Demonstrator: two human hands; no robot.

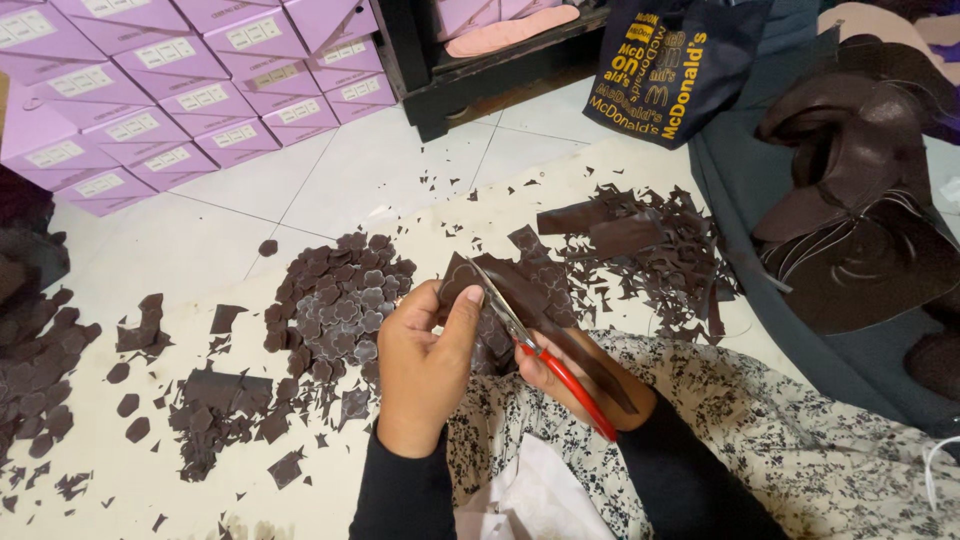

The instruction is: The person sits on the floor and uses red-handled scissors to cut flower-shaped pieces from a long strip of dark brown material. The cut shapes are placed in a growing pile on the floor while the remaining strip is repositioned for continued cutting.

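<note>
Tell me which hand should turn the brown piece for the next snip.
Probably the left hand: it already pinches the brown piece, while the right hand is occupied by the red-handled scissors, blades open at that piece.

Matt brown leather scraps point(340, 305), metal-bladed scissors point(505, 315)

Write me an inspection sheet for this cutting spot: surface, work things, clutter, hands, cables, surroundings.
Surface: pale tiled floor, partly under a cream sheet.
Work things: red-handled scissors cutting a dark brown piece; flower-shaped cutouts heaped beside it.
Clutter: brown offcuts and scraps spread all around.
Hands: left hand pinches the piece; right hand works the scissors.
Cables: a thin white cord at the right edge, otherwise nothing seen.
Surroundings: stacked lilac boxes, dark printed bag, brown sheets on grey cloth, dark shelf.
</note>
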